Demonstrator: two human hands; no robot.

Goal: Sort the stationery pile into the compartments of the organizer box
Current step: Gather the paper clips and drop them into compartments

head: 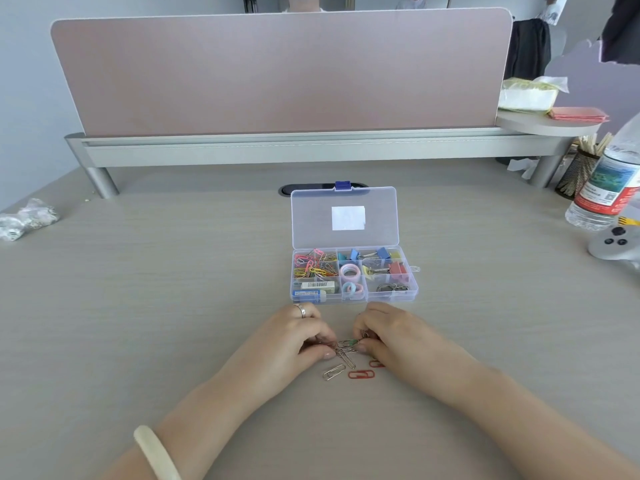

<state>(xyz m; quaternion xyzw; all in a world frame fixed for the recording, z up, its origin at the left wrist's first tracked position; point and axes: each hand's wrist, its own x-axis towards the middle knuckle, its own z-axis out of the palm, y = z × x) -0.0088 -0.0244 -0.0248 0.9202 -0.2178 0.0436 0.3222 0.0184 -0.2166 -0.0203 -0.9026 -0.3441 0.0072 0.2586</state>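
Observation:
A clear organizer box (pixel 414 292) stands open in the middle of the desk, its lid (pixel 311 216) lying flat behind it. Its compartments hold coloured paper clips (pixel 313 265), binder clips (pixel 381 259), tape rings (pixel 349 271), erasers (pixel 317 289) and key rings (pixel 391 287). Just in front of the box my left hand (pixel 298 337) and my right hand (pixel 388 336) pinch a small tangle of paper clips (pixel 346 346) between them. A silver clip (pixel 334 371) and a red clip (pixel 361 374) lie loose on the desk below the hands.
A pink divider screen (pixel 277 74) on a grey rail closes off the back. A water bottle (pixel 609 181), a mesh cup of sticks (pixel 576 174) and a white controller (pixel 611 244) stand at the right. Crumpled plastic (pixel 24 220) lies at the left edge.

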